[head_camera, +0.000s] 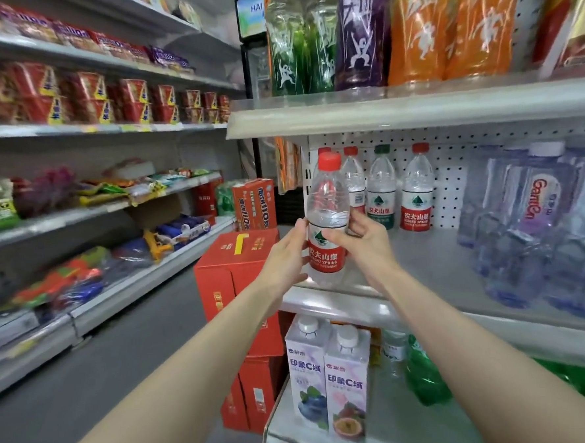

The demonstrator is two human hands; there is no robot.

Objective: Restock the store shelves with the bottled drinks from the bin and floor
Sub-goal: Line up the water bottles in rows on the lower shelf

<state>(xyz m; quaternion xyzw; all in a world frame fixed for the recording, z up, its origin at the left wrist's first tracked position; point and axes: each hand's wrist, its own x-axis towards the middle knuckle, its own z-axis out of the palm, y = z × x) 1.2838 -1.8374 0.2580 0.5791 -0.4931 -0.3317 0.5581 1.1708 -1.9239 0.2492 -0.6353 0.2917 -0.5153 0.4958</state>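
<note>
A clear water bottle (pixel 325 198) with a red cap and red label stands upright at the front left edge of the middle shelf (pixel 431 271). My left hand (pixel 284 256) grips its left side and my right hand (pixel 362 241) wraps its right side at label height. Behind it on the same shelf stand three more water bottles (pixel 414 188) with red or green labels. The bin is not in view.
Large wrapped water bottles (pixel 538 227) fill the shelf's right part. Coloured drink bottles (pixel 419 28) line the shelf above. Two white cartons (pixel 328 380) and a green bottle (pixel 425 374) stand on the shelf below. Red boxes (pixel 233 279) are stacked on the aisle floor beside the shelf.
</note>
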